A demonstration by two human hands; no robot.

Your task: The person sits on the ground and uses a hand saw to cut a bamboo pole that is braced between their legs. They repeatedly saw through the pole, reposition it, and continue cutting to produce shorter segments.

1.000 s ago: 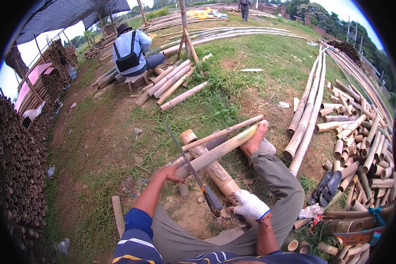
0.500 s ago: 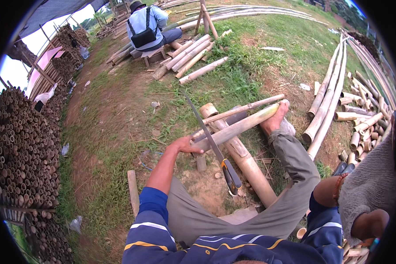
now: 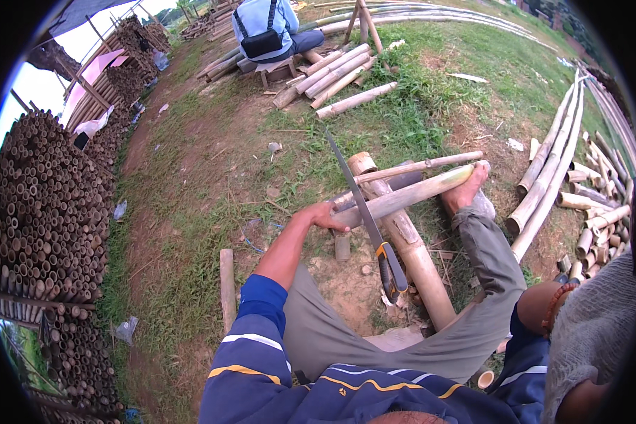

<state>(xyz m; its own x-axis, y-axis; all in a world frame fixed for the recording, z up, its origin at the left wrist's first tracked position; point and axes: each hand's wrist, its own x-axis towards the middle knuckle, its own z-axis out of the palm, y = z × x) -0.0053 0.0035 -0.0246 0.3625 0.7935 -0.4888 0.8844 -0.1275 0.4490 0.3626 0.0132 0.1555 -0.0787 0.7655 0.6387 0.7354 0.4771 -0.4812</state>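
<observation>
My left hand (image 3: 324, 216) is wrapped round the near left end of a bamboo pole (image 3: 420, 196). The pole slants across a thick bamboo log (image 3: 424, 265), and my bare foot (image 3: 466, 192) presses on its far end. A hand saw (image 3: 391, 272) with a black and yellow handle leans across the pole, with no hand on it; whether its blade sits in a cut I cannot tell. Alongside lies a thinner bamboo stick (image 3: 438, 163). At the lower right edge my right hand (image 3: 588, 400) grips a grey cloth (image 3: 593, 328), which hides most of its fingers.
Stacked bamboo pieces (image 3: 42, 219) form a wall on the left. Long poles (image 3: 548, 166) and short cut pieces (image 3: 601, 226) lie on the right. A person in light blue (image 3: 279, 28) sits ahead beside cut bamboo lengths (image 3: 339, 74). A short stick (image 3: 227, 290) lies near my left leg.
The view has shifted, so the scene sits further right. My right hand and the grey cloth have moved lower in the picture. My left hand keeps its hold on the bamboo pole.
</observation>
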